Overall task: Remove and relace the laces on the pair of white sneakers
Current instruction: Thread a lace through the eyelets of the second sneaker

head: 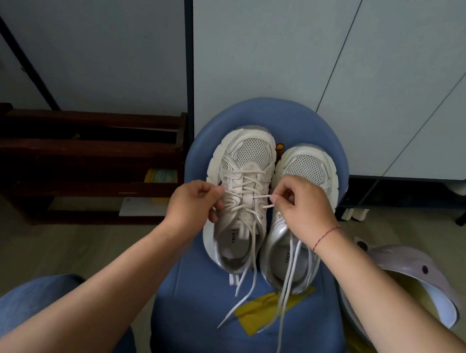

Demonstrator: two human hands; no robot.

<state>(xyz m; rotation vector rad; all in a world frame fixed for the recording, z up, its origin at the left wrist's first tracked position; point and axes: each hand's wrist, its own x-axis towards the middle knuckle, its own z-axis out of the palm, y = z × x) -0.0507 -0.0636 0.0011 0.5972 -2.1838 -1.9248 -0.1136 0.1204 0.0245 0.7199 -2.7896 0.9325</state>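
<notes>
Two white sneakers stand side by side, toes away from me, on a blue stool [248,317]. The left sneaker [243,159] is laced across its upper eyelets; its lace [241,282] trails loose over the heel onto the stool. My left hand [193,203] pinches a lace strand at that shoe's left eyelets. My right hand [301,203] pinches the same lace on the shoe's right side, its tip sticking out by my fingers. It covers the middle of the right sneaker [309,164], whose lace [281,323] hangs down past the stool's front.
A dark wooden rack [74,156] stands on the floor to the left. White cabinet doors [308,50] rise behind the stool. A pale round lidded bin [411,280] sits at the right. A yellow patch [268,305] lies on the stool. My blue-jeaned knees flank the bottom.
</notes>
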